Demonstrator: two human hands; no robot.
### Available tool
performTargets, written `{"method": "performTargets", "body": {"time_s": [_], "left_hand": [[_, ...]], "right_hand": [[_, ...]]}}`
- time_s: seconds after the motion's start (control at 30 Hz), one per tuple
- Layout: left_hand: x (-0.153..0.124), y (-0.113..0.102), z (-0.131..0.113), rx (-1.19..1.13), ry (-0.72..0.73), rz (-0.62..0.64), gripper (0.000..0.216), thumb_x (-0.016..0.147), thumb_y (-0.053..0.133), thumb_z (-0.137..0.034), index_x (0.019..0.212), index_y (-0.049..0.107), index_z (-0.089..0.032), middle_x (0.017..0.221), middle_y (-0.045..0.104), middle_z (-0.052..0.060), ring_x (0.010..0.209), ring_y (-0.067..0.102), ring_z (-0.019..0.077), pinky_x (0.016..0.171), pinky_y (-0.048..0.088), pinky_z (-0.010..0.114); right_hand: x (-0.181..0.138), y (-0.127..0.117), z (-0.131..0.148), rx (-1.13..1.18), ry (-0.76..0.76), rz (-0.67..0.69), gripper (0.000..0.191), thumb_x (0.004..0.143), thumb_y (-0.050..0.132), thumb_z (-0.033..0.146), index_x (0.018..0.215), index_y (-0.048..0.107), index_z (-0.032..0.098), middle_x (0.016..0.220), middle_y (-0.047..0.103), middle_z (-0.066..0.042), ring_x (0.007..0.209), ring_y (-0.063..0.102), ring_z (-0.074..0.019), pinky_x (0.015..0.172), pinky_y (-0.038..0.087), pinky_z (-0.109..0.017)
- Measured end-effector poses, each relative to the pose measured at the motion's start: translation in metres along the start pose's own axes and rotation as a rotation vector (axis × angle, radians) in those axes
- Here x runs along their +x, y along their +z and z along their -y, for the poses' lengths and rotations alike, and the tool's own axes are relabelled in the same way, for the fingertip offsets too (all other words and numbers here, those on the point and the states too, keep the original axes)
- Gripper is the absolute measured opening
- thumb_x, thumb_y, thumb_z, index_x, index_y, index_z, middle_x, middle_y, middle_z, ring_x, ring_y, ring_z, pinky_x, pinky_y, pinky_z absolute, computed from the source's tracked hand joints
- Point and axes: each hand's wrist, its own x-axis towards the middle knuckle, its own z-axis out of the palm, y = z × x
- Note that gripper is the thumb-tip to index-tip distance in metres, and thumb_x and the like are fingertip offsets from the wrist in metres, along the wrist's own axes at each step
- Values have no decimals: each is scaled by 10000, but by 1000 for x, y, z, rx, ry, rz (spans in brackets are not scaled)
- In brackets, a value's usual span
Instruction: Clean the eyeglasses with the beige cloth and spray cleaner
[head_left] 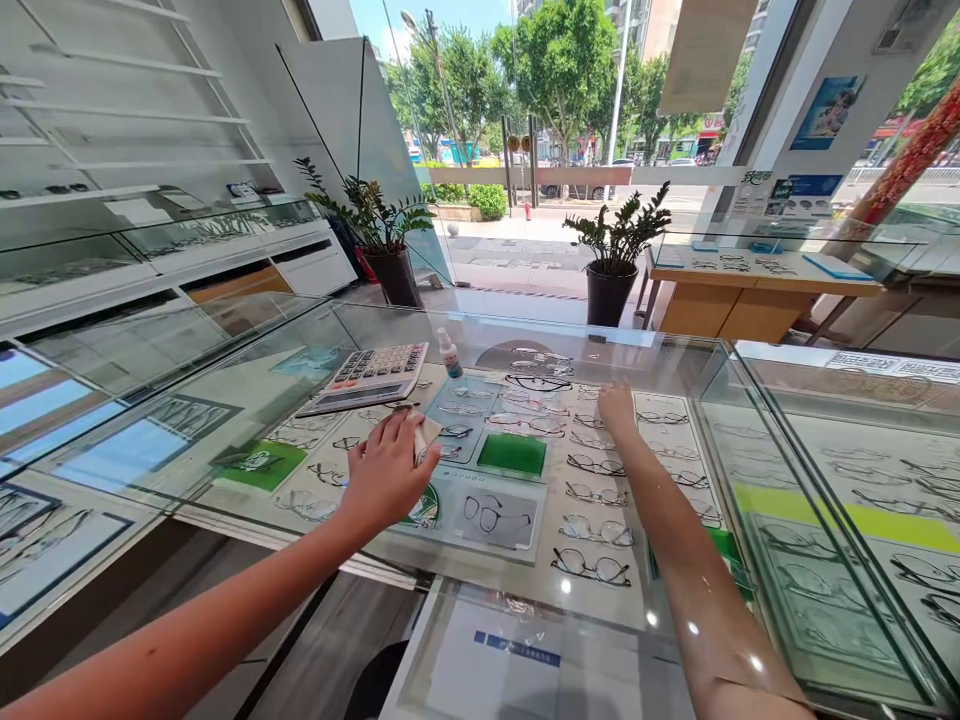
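Observation:
My left hand [386, 470] rests on the glass counter top [675, 350] with its fingers closed on a small pale cloth [427, 437]. My right hand [616, 405] reaches further out over the glass, above rows of eyeglass frames [592, 530] displayed inside the case; its fingers are curled and largely hidden from me. A small spray bottle [449, 353] stands on the glass just beyond my left hand. A calculator [371, 377] lies to the left of the bottle.
Glass display cases with eyewear run to the left and right. Two potted plants [615, 250] stand on the floor beyond the counter by the shop window. A wooden display table [757, 285] is at the right rear. Wall shelves are at far left.

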Motion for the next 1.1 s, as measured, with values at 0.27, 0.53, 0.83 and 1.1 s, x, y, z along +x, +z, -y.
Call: {"method": "performTargets", "body": {"time_s": [0.27,0.53,0.83,1.1], "left_hand": [[-1,1,0,21,-16,-10,620,1045,342,-548,1584,507,-288,1751,424,117,1621,344,353,1244,347,615],[-2,-4,-4,36,-19,11,644,1054,325,-540,1599,491,-241,1763,397,137,1628,329,349,1245,346,621],[-2,-6,-7,45,-28,16,641,1064,329,-534,1604,493,-230,1770,389,137,1634,327,347,1256,341,611],[-5,-9,-7,25,-7,10,662,1084,281,-553,1611,480,-207,1769,383,157,1636,323,354,1263,329,632]], "right_hand": [[8,13,-1,-3,8,41,365,899,621,133,1183,849,173,1422,743,-199,1472,531,-425,1321,177,-629],[6,17,-2,-5,17,80,346,893,623,84,1138,850,174,1409,753,-181,1453,560,-389,1319,185,-613],[8,1,-3,-3,30,73,311,884,635,88,1099,853,144,1431,728,-206,1453,545,-392,1318,190,-606],[9,1,3,4,68,132,270,895,671,135,1110,834,157,1492,688,-198,1488,503,-392,1329,167,-602]]}}
